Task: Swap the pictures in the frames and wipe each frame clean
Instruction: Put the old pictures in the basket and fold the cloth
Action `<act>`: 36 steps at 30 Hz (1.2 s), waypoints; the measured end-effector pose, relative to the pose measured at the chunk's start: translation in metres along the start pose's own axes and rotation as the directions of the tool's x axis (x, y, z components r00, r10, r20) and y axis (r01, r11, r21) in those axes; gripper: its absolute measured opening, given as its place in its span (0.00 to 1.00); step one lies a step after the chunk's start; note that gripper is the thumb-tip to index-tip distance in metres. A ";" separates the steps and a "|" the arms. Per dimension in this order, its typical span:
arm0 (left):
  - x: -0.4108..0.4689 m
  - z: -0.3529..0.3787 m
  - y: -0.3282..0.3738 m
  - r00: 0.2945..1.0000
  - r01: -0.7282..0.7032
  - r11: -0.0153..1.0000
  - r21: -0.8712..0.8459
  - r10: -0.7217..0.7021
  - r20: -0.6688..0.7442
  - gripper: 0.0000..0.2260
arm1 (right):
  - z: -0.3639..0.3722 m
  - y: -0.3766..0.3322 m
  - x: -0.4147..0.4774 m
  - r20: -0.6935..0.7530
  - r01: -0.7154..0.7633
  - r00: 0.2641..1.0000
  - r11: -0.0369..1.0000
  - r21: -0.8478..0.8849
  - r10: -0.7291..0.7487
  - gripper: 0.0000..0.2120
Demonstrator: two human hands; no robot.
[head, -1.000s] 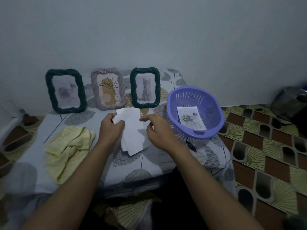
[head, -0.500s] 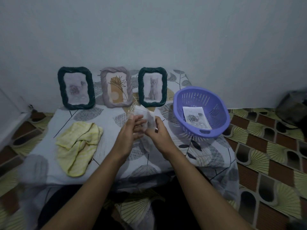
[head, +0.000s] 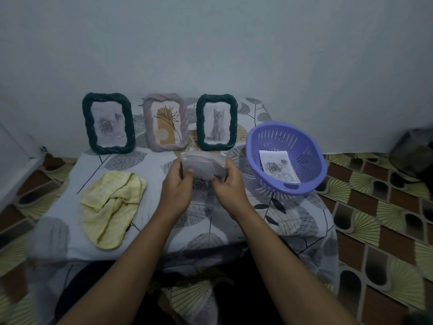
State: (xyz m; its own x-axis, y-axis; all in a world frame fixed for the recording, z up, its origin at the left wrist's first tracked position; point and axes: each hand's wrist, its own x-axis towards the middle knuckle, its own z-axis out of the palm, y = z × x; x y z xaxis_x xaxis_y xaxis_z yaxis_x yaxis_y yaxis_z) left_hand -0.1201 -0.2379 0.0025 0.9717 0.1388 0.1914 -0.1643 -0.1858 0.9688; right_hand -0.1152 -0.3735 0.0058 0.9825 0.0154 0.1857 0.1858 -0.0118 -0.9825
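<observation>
- You are holding a loose picture [head: 203, 165] between both hands, just above the table [head: 152, 233], in front of the middle frame [head: 148, 127] and the right frame [head: 200, 123].
- Your left hand [head: 178, 188] is pinching the sheet's left edge with the thumb lying on its front. Your right hand [head: 230, 186] is pinching the right edge the same way. Both are curling round the sheet, and neither is spread flat.
- The sheet is looking thin, light and floppy, so squeezing over the printed rose is likely going to crease or smudge it. I cannot tell whether it is sitting in a clear sleeve.
- You should be taking it by the side edges or corners, lightly, with both hands stopping it from sagging.
- The left frame [head: 86, 123] and the other two are leaning against the wall, each showing a picture. They are looking rigid, so you should be gripping the twisted rim, not the front.
- A second picture [head: 277, 166] is lying in the basket [head: 281, 139] to your right.
- The cloth [head: 112, 205] is lying crumpled on the table to your left, looking soft and easy to bunch.
</observation>
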 end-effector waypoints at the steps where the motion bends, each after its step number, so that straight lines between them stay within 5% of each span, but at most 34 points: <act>1: 0.001 0.001 -0.002 1.000 0.007 1.000 -0.005 -0.007 -0.016 0.09 | 0.001 0.001 0.000 -0.006 -0.004 1.000 1.000 0.002 0.004 0.22; 16: -0.017 0.020 -0.027 0.987 0.153 0.988 0.003 -0.153 -0.053 0.08 | 0.012 0.027 -0.009 -0.124 -0.136 0.983 0.991 -0.017 0.133 0.16; 25: -0.001 0.038 0.003 0.996 0.038 0.999 0.003 -0.037 -0.076 0.08 | -0.002 -0.008 0.006 -0.204 -0.097 0.975 0.994 -0.050 0.085 0.13; 30: 0.021 0.072 0.046 1.000 -0.009 1.000 -0.023 0.009 -0.014 0.11 | -0.045 -0.047 0.035 -0.319 -0.132 0.945 0.975 -0.180 0.069 0.11; 36: 0.043 0.128 0.078 0.972 0.174 0.974 -0.146 -0.146 0.184 0.15 | -0.114 -0.066 0.058 -0.313 -0.218 0.942 0.927 -0.306 0.119 0.17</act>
State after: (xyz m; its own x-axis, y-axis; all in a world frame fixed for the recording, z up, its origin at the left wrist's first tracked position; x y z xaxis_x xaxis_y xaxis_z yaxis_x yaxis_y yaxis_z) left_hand -0.0697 -0.3714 0.0658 0.9997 -0.0171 0.0160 -0.0162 -0.0147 0.9998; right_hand -0.0693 -0.4861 0.0831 0.9520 -0.2997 0.0627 -0.0385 -0.3203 -0.9465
